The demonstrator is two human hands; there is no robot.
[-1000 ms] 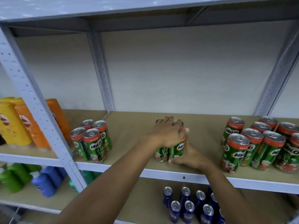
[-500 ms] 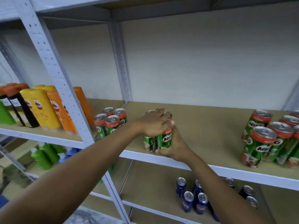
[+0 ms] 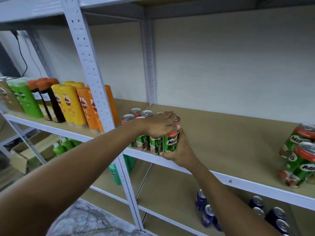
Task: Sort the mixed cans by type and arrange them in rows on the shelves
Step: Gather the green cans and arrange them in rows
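Green printed metal, capped by red bands and silver pull-tab lids, marks the cluster of Milo cans (image 3: 167, 139) standing upright at the front lip of the tan fibreboard shelf (image 3: 221, 133). The left hand (image 3: 159, 124) lies palm-down over their round tops, fingers fairly straight and pressing on the lids. The right hand (image 3: 179, 151) cups the cluster's right side, thumb curled round the base of the front can. This cluster sits tight against more Milo cans (image 3: 134, 114) beside the perforated white steel upright (image 3: 95, 92). Another Milo group (image 3: 300, 155) stands well apart at the right edge. Glossy plastic bottles (image 3: 68, 103) line the neighbouring bay; slim blue cans (image 3: 208, 216) stand on the shelf below.
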